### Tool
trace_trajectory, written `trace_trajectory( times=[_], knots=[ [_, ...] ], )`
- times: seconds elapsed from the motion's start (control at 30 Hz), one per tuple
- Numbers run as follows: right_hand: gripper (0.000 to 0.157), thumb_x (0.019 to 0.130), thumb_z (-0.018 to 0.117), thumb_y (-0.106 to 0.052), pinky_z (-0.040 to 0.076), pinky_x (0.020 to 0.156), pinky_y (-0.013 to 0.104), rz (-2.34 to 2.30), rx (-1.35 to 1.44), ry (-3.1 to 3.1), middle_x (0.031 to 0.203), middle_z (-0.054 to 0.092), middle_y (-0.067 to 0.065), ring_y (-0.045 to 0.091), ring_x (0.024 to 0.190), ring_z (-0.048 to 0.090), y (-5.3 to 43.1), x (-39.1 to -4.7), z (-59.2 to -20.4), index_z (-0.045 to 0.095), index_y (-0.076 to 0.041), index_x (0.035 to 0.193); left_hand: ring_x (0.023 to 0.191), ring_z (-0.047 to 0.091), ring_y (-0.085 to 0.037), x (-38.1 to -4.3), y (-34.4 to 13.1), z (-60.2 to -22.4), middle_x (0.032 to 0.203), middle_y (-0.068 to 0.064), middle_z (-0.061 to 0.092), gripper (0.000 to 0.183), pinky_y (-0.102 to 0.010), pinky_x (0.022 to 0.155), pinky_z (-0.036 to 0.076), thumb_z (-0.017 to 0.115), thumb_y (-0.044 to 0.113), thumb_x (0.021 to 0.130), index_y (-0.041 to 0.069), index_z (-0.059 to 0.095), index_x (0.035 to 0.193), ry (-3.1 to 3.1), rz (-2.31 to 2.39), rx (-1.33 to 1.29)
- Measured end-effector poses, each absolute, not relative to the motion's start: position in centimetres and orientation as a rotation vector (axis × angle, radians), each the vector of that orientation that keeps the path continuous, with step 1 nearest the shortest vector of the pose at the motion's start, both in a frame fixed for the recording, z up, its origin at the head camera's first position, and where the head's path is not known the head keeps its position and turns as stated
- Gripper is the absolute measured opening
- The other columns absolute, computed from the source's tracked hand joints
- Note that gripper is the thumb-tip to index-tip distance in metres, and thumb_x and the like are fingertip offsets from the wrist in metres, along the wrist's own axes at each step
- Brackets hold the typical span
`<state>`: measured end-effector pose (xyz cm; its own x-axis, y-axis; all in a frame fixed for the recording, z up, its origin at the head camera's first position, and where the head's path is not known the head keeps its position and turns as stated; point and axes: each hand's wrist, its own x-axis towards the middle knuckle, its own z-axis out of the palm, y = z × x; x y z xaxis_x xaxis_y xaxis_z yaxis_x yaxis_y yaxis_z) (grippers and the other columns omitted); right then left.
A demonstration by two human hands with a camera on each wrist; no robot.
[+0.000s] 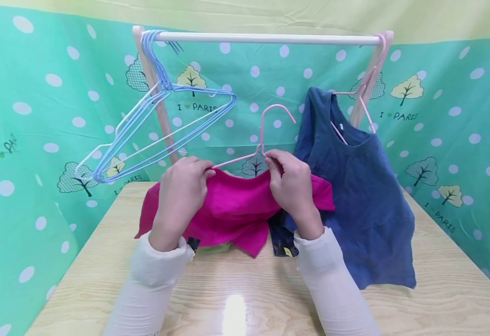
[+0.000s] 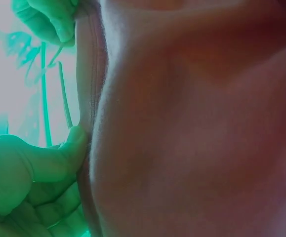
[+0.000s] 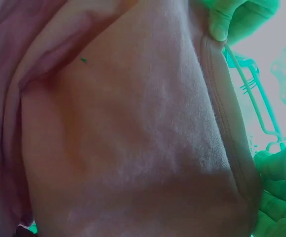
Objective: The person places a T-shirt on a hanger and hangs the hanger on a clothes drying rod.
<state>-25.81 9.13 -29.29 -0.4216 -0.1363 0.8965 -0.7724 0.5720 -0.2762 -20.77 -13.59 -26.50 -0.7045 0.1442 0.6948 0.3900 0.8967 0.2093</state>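
Observation:
A magenta top (image 1: 236, 200) hangs between the two hands with a pink hanger (image 1: 261, 128) inside its neckline; the hook points up and is off the rack. The left hand (image 1: 183, 193) pinches the left side of the neckline beside the hanger's arm. On the other side, the right hand (image 1: 293, 184) pinches the neckline close to the base of the hook. The left wrist view shows the left thumb (image 2: 59, 160) pressed on the hemmed neck edge. Seen from the right wrist, the cloth (image 3: 133, 123) drapes down, with the right fingers (image 3: 276, 173) at its edge.
Behind stands a rack with a white bar (image 1: 261, 38). Several blue hangers (image 1: 114, 161) hang at its left end. A navy sleeveless top (image 1: 354, 186) hangs at the right on another pink hanger (image 1: 364, 88). Green cloth (image 1: 213, 249) shows under the magenta top on the wooden table (image 1: 89, 280).

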Motion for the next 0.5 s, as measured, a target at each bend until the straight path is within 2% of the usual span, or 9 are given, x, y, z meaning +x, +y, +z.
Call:
trace_trajectory(
  times=[0.13,0.27,0.5],
  knots=[
    [0.013,0.098,0.067,-0.002,0.06,0.081,0.04,0.882,0.748,-1.914,0.101,0.075,0.016,0.026,0.088,0.072,9.24,-25.84,-29.25,0.074,0.003,0.106,0.084,0.069,-0.031,-20.91,-13.34,-26.63,0.091,-0.012,0.075,0.011,-0.048,0.07,0.058,0.078,0.008,0.091,0.002,0.08,0.099,-2.334,-0.471,-0.373],
    [0.013,0.094,0.071,-0.001,0.06,0.081,0.041,0.904,0.748,-1.92,0.1,0.075,0.015,0.026,0.088,0.072,9.4,-25.95,-29.26,0.075,0.002,0.106,0.081,0.068,-0.03,-21.07,-13.11,-26.78,0.088,-0.011,0.074,0.008,-0.047,0.067,0.057,0.078,0.009,0.091,0.003,0.08,0.097,-2.33,-0.459,-0.347],
    [0.02,0.095,0.073,-0.006,0.059,0.086,0.042,0.905,0.734,-1.877,0.107,0.074,0.016,0.027,0.099,0.071,9.54,-25.9,-29.05,0.074,0.004,0.111,0.08,0.068,-0.03,-21.2,-12.84,-26.9,0.088,-0.01,0.073,0.007,-0.048,0.06,0.056,0.078,0.01,0.091,0.005,0.08,0.096,-2.339,-0.44,-0.295]
  ],
)
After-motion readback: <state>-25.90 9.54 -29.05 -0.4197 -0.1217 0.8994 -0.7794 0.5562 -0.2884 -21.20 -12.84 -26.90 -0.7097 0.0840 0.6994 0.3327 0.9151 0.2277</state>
